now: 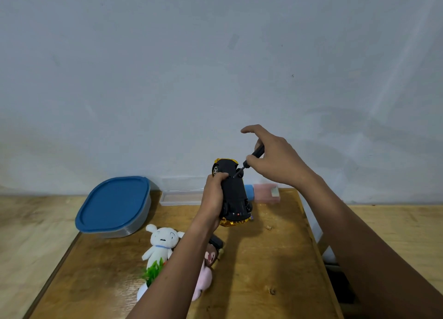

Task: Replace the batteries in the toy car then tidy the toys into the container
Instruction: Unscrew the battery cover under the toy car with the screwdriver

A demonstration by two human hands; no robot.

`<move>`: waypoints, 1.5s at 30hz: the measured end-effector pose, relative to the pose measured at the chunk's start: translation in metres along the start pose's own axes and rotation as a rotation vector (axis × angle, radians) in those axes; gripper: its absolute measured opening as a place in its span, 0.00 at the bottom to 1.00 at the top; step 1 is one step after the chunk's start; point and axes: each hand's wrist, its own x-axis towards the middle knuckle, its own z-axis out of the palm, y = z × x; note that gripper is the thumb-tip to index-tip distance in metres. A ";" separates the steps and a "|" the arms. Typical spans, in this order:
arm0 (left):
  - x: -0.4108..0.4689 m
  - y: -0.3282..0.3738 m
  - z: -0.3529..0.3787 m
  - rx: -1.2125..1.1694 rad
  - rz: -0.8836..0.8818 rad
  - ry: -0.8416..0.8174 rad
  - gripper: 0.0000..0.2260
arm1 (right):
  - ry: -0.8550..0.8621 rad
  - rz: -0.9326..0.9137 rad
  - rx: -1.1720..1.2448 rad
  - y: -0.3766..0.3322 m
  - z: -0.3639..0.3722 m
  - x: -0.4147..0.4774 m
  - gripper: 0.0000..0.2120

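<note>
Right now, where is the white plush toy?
In the head view, the white plush toy lies on the wooden table, left of the left forearm, near the blue-lidded container.

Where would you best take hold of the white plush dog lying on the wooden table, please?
Around its soft torso, from above and from the left: the white plush dog lies face up on the wooden table, and the left forearm crosses over its right side.

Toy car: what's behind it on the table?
A clear plastic tray, a blue block and a pink block lie behind it. The black-and-gold toy car and the left hand cover the tray's right end and part of the blue block.
</note>
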 end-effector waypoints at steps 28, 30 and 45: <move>0.003 0.000 -0.001 0.006 0.017 0.002 0.25 | -0.004 -0.018 0.026 0.005 0.006 -0.003 0.24; 0.004 -0.001 -0.001 0.018 0.018 0.007 0.18 | -0.001 -0.036 0.021 0.007 0.007 -0.003 0.25; -0.001 -0.001 0.003 -0.087 -0.086 0.101 0.23 | 0.033 -0.050 -0.234 0.000 0.018 -0.008 0.17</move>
